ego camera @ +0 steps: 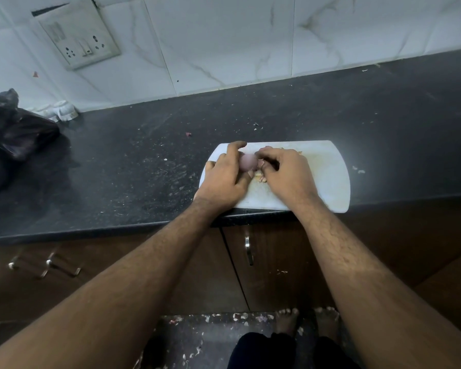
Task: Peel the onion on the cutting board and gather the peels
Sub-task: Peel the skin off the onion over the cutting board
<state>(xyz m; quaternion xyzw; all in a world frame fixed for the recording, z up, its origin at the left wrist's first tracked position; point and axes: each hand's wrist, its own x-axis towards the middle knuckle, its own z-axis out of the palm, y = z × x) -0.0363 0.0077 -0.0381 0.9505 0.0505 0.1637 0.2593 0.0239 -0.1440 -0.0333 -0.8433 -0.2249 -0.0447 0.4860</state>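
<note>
Your two hands over one white cutting board (328, 177), left hand (225, 179) cupping one pale purple onion (248, 162), right hand (285, 173) pinching its skin, a few loose peels (260, 178) beneath.

1. The worktop (133, 166) looks like dark speckled stone with a dull sheen.
2. The cutting board (328, 179) is smooth white plastic, stained in places.
3. The onion (248, 162) shows a smooth, pale purple skin.
4. The wall tiles (224, 35) are glossy, marble-veined.
5. The cabinet fronts (277, 262) look like dark wood grain with shiny metal handles (248, 250).
6. The black bag (19, 134) looks like crinkled glossy plastic.
</note>
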